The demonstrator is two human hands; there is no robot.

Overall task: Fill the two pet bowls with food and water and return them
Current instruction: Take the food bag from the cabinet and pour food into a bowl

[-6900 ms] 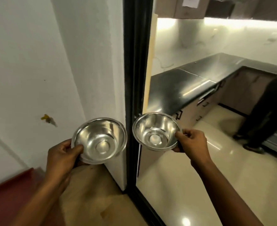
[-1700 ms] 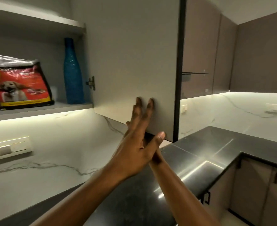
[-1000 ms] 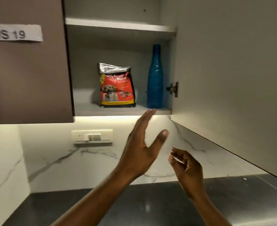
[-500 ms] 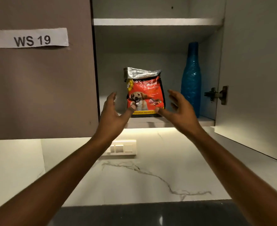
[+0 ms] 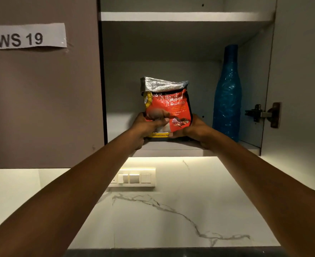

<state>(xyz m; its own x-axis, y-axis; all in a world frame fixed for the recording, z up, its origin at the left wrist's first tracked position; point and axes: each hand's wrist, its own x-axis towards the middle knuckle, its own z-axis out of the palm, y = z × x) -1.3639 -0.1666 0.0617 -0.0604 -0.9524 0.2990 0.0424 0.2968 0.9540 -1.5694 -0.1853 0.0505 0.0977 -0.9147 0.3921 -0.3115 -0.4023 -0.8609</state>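
Observation:
A red puppy food bag (image 5: pixel 168 106) with a folded silver top stands on the lower shelf (image 5: pixel 171 146) of an open wall cabinet. My left hand (image 5: pixel 147 127) grips its lower left side, thumb across the front. My right hand (image 5: pixel 195 129) holds its lower right corner. A tall blue bottle (image 5: pixel 227 93) stands upright on the same shelf, just right of the bag. The two pet bowls are out of view.
The open cabinet door (image 5: pixel 299 80) juts out at right, with its hinge (image 5: pixel 264 114). A closed door (image 5: pixel 41 89) labelled WS 19 is at left. An upper shelf (image 5: pixel 186 16) sits above. Below are a switch plate (image 5: pixel 132 178), a marble backsplash (image 5: pixel 171 210) and a dark counter edge (image 5: pixel 171 253).
Both hands reached from open in front of the shelf to closed around the bottom of the food bag. Earlier still I held the two bowls, then swung the cabinet door open.

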